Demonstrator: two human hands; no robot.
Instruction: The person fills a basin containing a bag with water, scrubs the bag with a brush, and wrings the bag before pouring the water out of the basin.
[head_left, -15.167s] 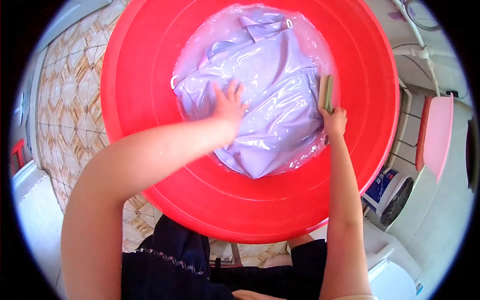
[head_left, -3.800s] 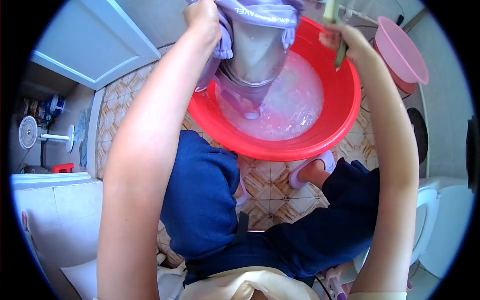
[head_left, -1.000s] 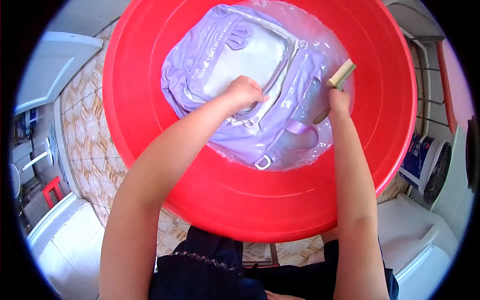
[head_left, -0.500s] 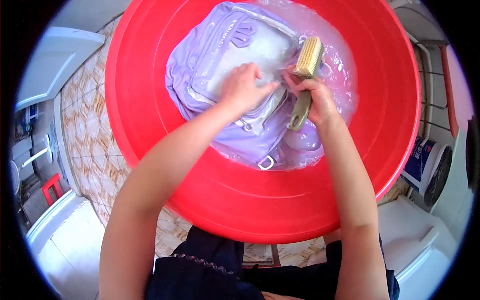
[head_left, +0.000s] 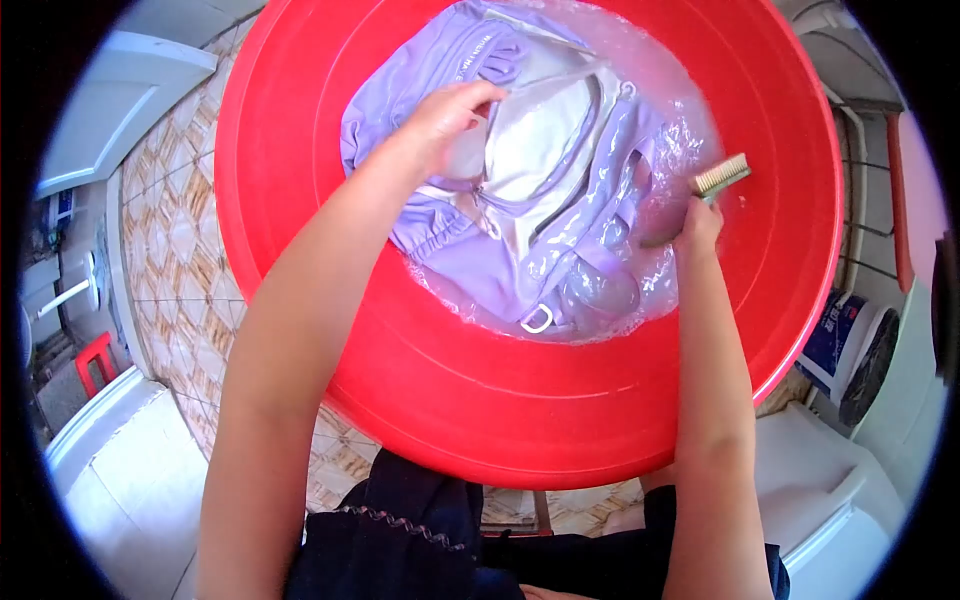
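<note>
A purple backpack lies in soapy water in the large red basin. Its clear front panel is folded back, showing a pale lining beneath. My left hand is closed on the flap of this front panel, at the upper left of the bag. At the right side of the water, my right hand is closed round the handle of a scrubbing brush, its bristles facing up, held off the bag. Part of the brush handle is hidden by the hand and the water.
A blue and white bucket stands right of the basin, below a pink basin at the right edge. A light door is at the upper left, with a red object lower down. Patterned tiles cover the floor.
My left hand has moved up and left and pulled the front panel open. My right hand has moved right with the brush, away from the bag.
</note>
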